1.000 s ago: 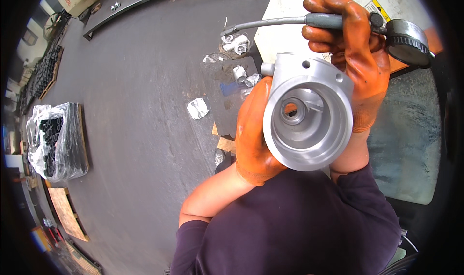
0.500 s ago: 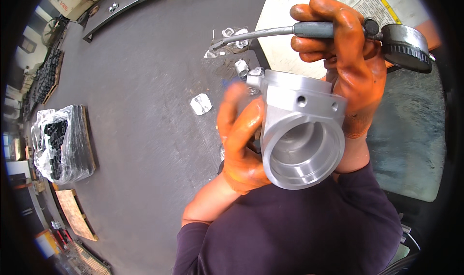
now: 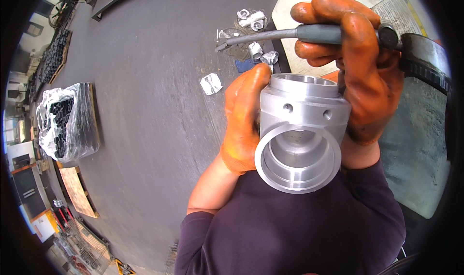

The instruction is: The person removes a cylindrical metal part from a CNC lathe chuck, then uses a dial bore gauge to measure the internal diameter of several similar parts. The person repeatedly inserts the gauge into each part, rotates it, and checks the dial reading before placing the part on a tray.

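Note:
Both my hands wear orange gloves. My left hand (image 3: 244,120) grips the left side of a silver machined metal housing (image 3: 304,113). The housing has a wide round bore facing me, a ringed opening on top and two small holes in its side. In my right hand (image 3: 369,67) is a dial bore gauge (image 3: 319,33), its grey handle between my fingers. The gauge lies nearly level, its thin rod and tip pointing left above the housing and apart from it. Its round dial is at the far right, face hidden. Part of my right hand is behind the housing.
Several metal parts (image 3: 254,50) and a blue cloth (image 3: 245,65) lie ahead, with a white crumpled piece (image 3: 210,84) nearby. A plastic-wrapped pallet load (image 3: 67,122) stands on the grey floor (image 3: 145,130) at left. A pale panel (image 3: 299,14) and a worn greenish surface (image 3: 411,144) are at right.
My left hand has closed against the housing, its forefinger no longer blurred. The housing has turned slightly, its side holes shifting left. My right hand and the gauge have moved a little right.

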Demonstrator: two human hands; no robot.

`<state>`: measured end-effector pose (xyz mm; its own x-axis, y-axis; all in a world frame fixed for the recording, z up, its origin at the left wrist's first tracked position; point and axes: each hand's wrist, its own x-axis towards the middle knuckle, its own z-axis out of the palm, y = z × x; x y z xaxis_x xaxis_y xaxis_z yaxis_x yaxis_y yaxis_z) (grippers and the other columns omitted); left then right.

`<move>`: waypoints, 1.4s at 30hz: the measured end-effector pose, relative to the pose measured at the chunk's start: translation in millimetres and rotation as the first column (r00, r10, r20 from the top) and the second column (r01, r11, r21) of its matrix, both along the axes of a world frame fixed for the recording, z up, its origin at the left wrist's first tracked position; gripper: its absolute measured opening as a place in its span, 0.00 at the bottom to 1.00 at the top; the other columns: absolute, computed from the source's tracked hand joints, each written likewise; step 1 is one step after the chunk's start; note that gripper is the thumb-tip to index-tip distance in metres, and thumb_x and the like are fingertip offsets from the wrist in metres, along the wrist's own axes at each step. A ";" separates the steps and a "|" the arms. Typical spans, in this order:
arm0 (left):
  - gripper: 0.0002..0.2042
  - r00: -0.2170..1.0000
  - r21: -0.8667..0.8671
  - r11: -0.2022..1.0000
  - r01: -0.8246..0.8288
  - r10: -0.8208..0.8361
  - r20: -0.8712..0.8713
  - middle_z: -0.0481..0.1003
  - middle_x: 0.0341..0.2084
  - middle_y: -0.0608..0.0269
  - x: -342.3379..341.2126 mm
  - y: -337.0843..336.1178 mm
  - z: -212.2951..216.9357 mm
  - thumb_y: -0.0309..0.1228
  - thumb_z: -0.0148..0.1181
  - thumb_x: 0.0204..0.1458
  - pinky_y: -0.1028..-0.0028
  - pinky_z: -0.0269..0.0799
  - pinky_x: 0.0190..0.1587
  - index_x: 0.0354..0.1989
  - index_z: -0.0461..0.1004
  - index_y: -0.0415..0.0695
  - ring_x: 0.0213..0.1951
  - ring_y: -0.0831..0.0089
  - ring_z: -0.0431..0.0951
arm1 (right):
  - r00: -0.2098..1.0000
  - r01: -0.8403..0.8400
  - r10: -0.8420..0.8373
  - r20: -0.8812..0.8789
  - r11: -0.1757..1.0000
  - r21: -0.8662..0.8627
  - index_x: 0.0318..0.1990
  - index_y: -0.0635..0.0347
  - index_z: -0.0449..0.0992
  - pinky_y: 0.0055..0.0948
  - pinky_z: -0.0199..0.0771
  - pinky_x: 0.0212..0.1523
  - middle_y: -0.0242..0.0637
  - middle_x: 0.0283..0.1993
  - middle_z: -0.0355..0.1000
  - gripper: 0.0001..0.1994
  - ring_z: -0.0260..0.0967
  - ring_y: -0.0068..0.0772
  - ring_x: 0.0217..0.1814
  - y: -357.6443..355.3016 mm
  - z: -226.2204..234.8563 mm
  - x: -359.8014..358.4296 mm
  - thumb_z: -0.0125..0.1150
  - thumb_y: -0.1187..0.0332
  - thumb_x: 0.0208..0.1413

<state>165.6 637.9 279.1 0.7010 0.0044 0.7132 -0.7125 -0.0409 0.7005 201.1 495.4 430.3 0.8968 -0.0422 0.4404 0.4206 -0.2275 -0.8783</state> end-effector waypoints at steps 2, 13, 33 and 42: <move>0.34 1.000 -0.002 1.000 0.000 0.000 -0.001 0.71 0.57 0.42 0.5 -0.1 -2.1 0.33 0.75 0.48 0.52 0.72 0.55 0.63 0.68 0.37 0.56 0.42 0.72 | 0.999 -0.027 0.027 -0.018 1.000 -0.006 0.57 0.70 0.78 0.27 0.83 0.39 0.56 0.50 0.81 0.24 0.81 0.31 0.35 -1.0 -0.7 -0.2 0.49 0.55 0.75; 0.30 1.000 -0.005 1.000 0.014 -0.014 0.022 0.73 0.53 0.41 7.0 5.8 1.5 0.35 0.71 0.52 0.54 0.74 0.50 0.62 0.67 0.38 0.50 0.44 0.74 | 0.991 -0.121 0.119 -0.053 0.993 -0.017 0.61 0.71 0.74 0.29 0.84 0.43 0.59 0.53 0.79 0.25 0.82 0.35 0.39 -5.7 -0.7 7.5 0.47 0.54 0.75; 0.25 0.994 -0.032 0.999 0.012 -0.009 0.113 0.76 0.45 0.40 15.0 10.8 5.3 0.39 0.63 0.59 0.56 0.78 0.41 0.59 0.65 0.39 0.40 0.47 0.79 | 0.905 -0.420 0.391 0.167 0.884 0.207 0.67 0.71 0.67 0.33 0.87 0.49 0.65 0.58 0.76 0.29 0.83 0.40 0.44 -12.1 -18.6 24.2 0.45 0.51 0.76; 0.22 0.927 -0.136 0.991 0.001 0.050 0.372 0.78 0.42 0.40 27.2 9.5 7.3 0.40 0.59 0.62 0.57 0.80 0.37 0.58 0.64 0.40 0.35 0.48 0.81 | 0.758 -0.630 0.440 0.481 0.683 0.370 0.72 0.73 0.60 0.33 0.89 0.51 0.74 0.62 0.70 0.30 0.83 0.45 0.49 5.2 -22.9 8.2 0.37 0.52 0.79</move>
<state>192.7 647.4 286.4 0.3816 0.1300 0.9151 -0.9235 0.0126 0.3833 209.3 500.6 407.5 0.6336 0.1083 0.7661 0.6082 0.5423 -0.5797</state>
